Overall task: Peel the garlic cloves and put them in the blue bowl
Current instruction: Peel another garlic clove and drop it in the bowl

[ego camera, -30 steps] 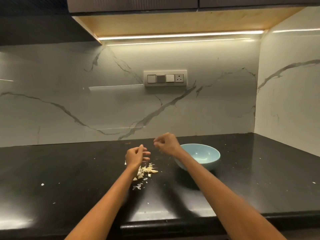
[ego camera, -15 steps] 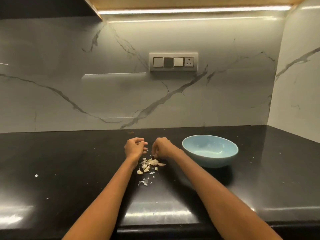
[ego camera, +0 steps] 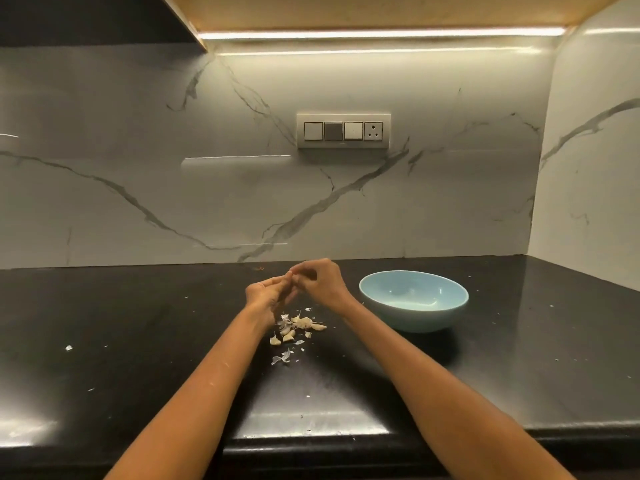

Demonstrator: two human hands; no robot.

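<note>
Both hands raised above the black tabletop (ego camera: 138, 323), fingertips meeting: left hand (ego camera: 268, 294) and right hand (ego camera: 320, 280) curled, grip seemingly pinching something too small to tell. Garlic cloves (ego camera: 298, 327) piled just below; blue bowl (ego camera: 414, 301) at right

Hands lifted off the pile and joined

Half a second ago the right hand (ego camera: 320, 280) was down at the garlic pile (ego camera: 298, 329) on the desk with the left hand (ego camera: 268, 294) apart beside it; now both are raised above the pile with fingertips touching, curled as if pinching something too small to make out. A second ago they were raised too, but apart.
</note>
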